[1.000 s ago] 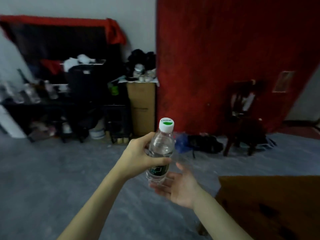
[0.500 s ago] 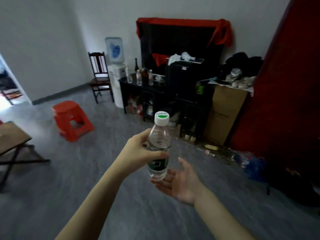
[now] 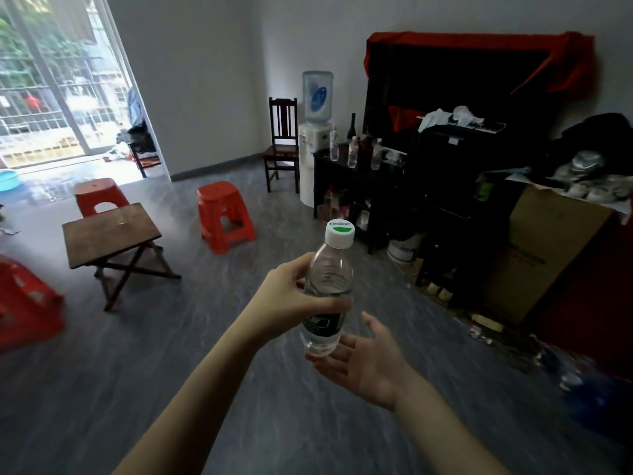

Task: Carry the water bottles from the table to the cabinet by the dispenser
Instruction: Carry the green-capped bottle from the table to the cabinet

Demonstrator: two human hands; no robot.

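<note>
We hold one water bottle (image 3: 328, 293), left hand (image 3: 291, 299) fingers (image 3: 334, 306) wrapped round it; right hand (image 3: 368, 363) spread beneath; three stools visible.

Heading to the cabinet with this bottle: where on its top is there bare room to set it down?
The black cabinet top is crowded: clear bottles and a dark wine bottle stand along it beside the dispenser. The only bare patch showing is its front-left corner, before the leftmost bottle. Farther right, clutter blurs together; free space there can't be judged.

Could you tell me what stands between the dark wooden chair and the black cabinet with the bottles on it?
In the head view, the water dispenser stands between the chair and the cabinet.
</note>
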